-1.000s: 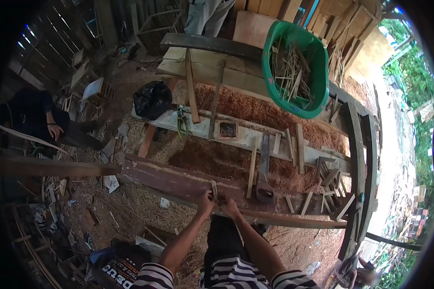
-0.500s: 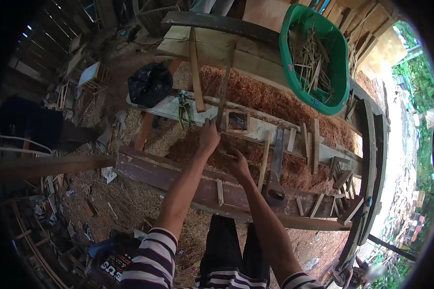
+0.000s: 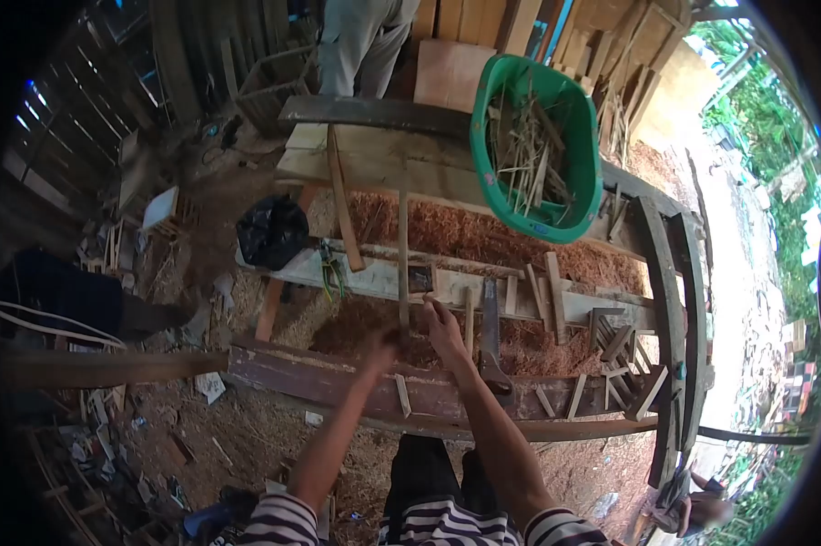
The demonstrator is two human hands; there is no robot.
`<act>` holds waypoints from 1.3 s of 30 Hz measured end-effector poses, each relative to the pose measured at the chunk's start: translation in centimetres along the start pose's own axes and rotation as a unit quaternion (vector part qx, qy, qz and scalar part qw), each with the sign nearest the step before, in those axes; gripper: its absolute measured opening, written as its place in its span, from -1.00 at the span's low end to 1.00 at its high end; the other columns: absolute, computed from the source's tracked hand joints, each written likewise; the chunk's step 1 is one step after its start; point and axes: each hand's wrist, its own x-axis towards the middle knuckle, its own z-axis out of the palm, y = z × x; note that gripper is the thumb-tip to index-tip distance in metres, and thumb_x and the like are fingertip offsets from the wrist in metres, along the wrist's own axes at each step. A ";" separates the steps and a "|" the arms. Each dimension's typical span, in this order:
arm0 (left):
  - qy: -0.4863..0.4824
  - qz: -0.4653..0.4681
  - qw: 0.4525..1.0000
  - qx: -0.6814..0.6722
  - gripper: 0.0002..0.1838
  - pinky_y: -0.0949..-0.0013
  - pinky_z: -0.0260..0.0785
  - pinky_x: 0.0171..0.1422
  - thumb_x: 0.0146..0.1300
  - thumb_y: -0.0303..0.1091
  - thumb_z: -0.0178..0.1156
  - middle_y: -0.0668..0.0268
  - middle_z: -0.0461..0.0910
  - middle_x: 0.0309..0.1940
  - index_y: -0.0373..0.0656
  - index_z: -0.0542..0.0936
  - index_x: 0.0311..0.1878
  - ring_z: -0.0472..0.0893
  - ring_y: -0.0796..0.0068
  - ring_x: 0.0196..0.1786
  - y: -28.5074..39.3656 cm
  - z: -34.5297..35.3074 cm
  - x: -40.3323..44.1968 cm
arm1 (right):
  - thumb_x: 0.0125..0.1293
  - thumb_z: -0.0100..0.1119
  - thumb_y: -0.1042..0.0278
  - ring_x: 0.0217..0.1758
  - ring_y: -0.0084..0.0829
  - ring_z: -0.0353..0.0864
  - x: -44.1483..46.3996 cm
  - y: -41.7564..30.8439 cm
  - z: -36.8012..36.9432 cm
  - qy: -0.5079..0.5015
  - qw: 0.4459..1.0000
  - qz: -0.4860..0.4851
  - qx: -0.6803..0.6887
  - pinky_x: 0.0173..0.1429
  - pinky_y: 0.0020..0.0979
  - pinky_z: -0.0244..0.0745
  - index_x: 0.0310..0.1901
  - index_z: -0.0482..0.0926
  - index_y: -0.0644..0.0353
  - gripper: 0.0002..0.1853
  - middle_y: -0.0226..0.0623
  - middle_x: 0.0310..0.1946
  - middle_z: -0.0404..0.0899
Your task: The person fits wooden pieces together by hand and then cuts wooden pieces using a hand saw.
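Note:
My left hand (image 3: 388,348), smeared by motion, is closed around the near end of a long thin wooden strip (image 3: 404,246). This strip points away from me across the pale plank (image 3: 374,279). To its right, my right hand (image 3: 444,329) has its fingers drawn together at the near edge of a small square wooden frame (image 3: 433,278); whatever they grip is hidden. A short wood piece (image 3: 403,396) lies on the brown beam (image 3: 292,373) below my hands. The handsaw (image 3: 491,337) rests to the right of my right hand.
Green-handled pliers (image 3: 333,275) and a black bag (image 3: 272,232) lie to the left. A green tub (image 3: 485,173) of wood scraps stands at the back. Cut pieces (image 3: 618,344) are piled right, near upright posts (image 3: 670,318). A person's legs (image 3: 360,45) show behind the bench.
My left hand has drawn the long strip towards me. My right hand has moved up to the small frame. Earlier, both hands were at the short piece, which now lies on the brown beam.

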 end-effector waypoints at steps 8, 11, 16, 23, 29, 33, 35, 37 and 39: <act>-0.053 0.005 0.992 0.111 -0.71 0.23 0.51 -0.09 0.31 -0.44 0.20 0.10 0.62 -0.20 -0.26 0.50 0.08 0.65 0.28 -0.19 5.3 9.0 -15.7 | 0.48 0.11 0.28 -0.35 -0.66 0.48 -5.5 -4.2 -3.8 -0.008 0.983 -0.042 0.180 -0.30 -0.47 0.41 -0.09 0.52 0.24 -0.81 -0.51 -0.40 0.50; -0.004 0.273 0.947 0.168 -0.71 0.17 0.50 -0.10 0.32 -0.44 0.18 0.02 0.59 -0.15 -0.25 0.50 0.09 0.64 0.12 -0.16 1.1 10.4 -14.5 | 0.48 0.12 0.28 -0.38 -0.69 0.44 -10.4 -5.0 -7.5 -0.013 0.996 -0.036 0.084 -0.31 -0.51 0.36 -0.13 0.55 0.26 -0.80 -0.53 -0.42 0.49; 0.039 0.437 0.836 0.328 -0.72 0.05 0.41 0.10 0.31 -0.42 0.19 0.04 0.51 -0.02 -0.23 0.52 0.07 0.54 0.01 0.04 16.4 13.6 -16.9 | 0.45 0.16 0.24 -0.27 -0.63 0.51 -18.1 -6.2 -13.3 0.026 0.996 -0.081 0.030 -0.15 -0.51 0.42 -0.07 0.62 0.30 -0.74 -0.46 -0.34 0.60; 0.032 0.571 0.600 0.560 -0.68 -0.06 0.12 0.37 0.31 -0.27 0.23 0.22 0.43 0.14 -0.05 0.56 0.12 0.35 0.18 0.26 21.8 20.7 -19.6 | 0.32 0.28 0.34 -0.21 -0.58 0.61 -25.8 -7.7 -22.0 0.156 0.963 -0.192 -0.106 -0.09 -0.47 0.46 -0.08 0.65 0.35 -0.75 -0.32 -0.32 0.68; -0.038 0.605 0.478 0.635 -0.69 -0.05 0.10 0.42 0.26 -0.21 0.21 0.24 0.52 0.02 -0.05 0.63 0.04 0.37 0.22 0.28 22.5 27.2 -19.6 | 0.26 0.31 0.41 -0.31 -0.60 0.59 -28.4 -4.3 -29.2 0.174 0.940 -0.249 -0.157 -0.19 -0.48 0.47 -0.13 0.68 0.28 -0.81 -0.33 -0.39 0.67; -0.125 0.548 0.537 0.629 -0.81 0.22 0.26 0.23 0.26 -0.17 0.23 0.37 0.59 -0.27 -0.04 0.65 -0.20 0.54 0.37 0.00 22.4 31.2 -20.5 | 0.27 0.27 0.44 -0.33 -0.62 0.58 -30.8 -3.0 -33.4 0.154 0.939 -0.259 -0.163 -0.21 -0.50 0.46 -0.17 0.68 0.30 -0.85 -0.33 -0.42 0.65; -0.117 0.574 0.539 0.605 -0.82 0.24 0.28 0.17 0.25 -0.16 0.24 0.38 0.59 -0.29 -0.04 0.65 -0.24 0.55 0.38 -0.04 21.6 33.3 -21.0 | 0.28 0.24 0.42 -0.35 -0.63 0.56 -32.2 -3.1 -35.0 0.140 0.950 -0.242 -0.138 -0.23 -0.50 0.45 -0.19 0.67 0.32 -0.84 -0.35 -0.44 0.64; -0.114 0.601 0.540 0.577 -0.81 0.25 0.30 0.12 0.24 -0.15 0.25 0.40 0.60 -0.32 -0.05 0.64 -0.28 0.55 0.39 -0.08 20.5 35.4 -21.3 | 0.29 0.24 0.41 -0.37 -0.63 0.55 -33.3 -2.3 -36.8 0.143 0.963 -0.200 -0.114 -0.24 -0.49 0.46 -0.19 0.67 0.34 -0.83 -0.36 -0.46 0.64; -0.111 0.572 0.578 0.572 -0.81 0.23 0.31 0.06 0.27 -0.13 0.24 0.35 0.57 -0.36 -0.03 0.63 -0.28 0.55 0.37 -0.11 18.6 37.3 -21.4 | 0.29 0.25 0.43 -0.35 -0.64 0.56 -34.0 -1.9 -39.0 0.147 0.961 -0.174 -0.156 -0.23 -0.48 0.48 -0.15 0.68 0.34 -0.82 -0.36 -0.44 0.66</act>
